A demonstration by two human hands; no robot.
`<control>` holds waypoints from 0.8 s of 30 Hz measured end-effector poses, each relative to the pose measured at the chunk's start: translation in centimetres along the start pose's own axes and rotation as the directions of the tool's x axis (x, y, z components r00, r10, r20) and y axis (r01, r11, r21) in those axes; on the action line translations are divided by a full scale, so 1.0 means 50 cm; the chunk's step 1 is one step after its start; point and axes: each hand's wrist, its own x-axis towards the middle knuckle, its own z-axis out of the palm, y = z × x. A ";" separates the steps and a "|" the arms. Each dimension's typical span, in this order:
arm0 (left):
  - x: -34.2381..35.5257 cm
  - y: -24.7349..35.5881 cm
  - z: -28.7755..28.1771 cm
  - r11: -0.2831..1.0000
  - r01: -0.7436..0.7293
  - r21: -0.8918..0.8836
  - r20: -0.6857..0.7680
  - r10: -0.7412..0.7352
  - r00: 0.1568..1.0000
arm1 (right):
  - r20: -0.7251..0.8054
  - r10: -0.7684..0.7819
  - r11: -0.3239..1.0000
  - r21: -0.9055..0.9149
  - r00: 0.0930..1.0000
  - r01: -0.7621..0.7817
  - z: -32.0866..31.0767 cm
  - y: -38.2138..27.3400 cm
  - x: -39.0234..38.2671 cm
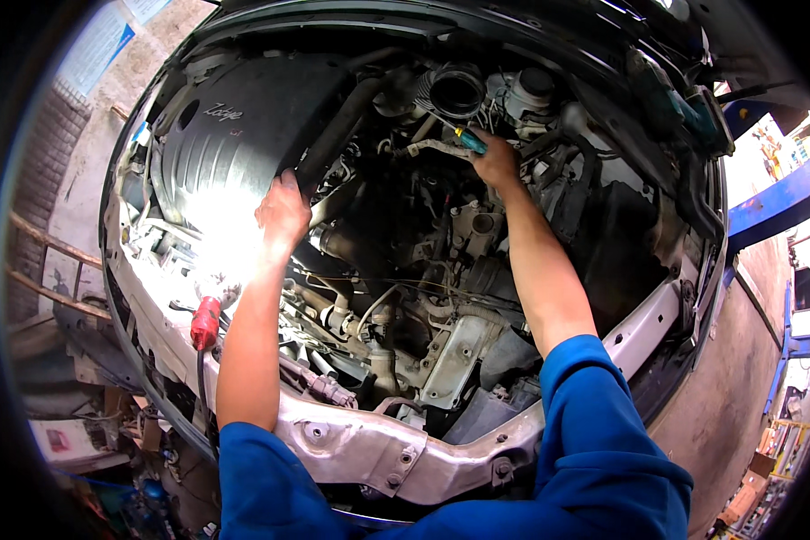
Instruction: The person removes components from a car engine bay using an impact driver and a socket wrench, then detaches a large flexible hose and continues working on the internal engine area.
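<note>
The right hand [497, 162], upper centre of the frame, has its fingers closed round the teal and yellow handle of a screwdriver [471, 139], whose thin shaft points up and left toward a ribbed black hose [456, 90] with a round, open mouth; what the tip meets is too small to tell. The left hand [283, 214], left of centre, has its fingers curled at the edge of the smooth, moulded black engine cover [243, 117]; whether they grip it cannot be told. The blade could slip if pushed at a slant, probably scoring the soft rubber, and a loosened grip might drop the tool among the pipes below. Farther out, a red-handled lamp [205, 324] glares at the left; its heat could perhaps harm the nearby plastic. Dull, grimy castings fill the middle, and a pale, scuffed metal crossmember [369, 441] bows across the lower frame.
</note>
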 end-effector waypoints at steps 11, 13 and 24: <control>-0.005 -0.013 -0.011 0.998 0.032 0.053 0.022 -0.034 0.999 | 0.580 0.305 0.206 0.734 0.755 -0.647 -0.023 -0.030 0.013; -0.006 -0.019 -0.009 0.998 0.031 0.053 0.014 -0.031 0.999 | 0.416 0.321 0.666 0.540 0.851 -0.514 -0.013 -0.037 0.001; -0.007 -0.022 -0.001 1.000 -0.023 0.020 -0.030 0.024 0.999 | 0.561 0.282 0.011 0.809 0.778 -0.587 -0.016 -0.005 0.016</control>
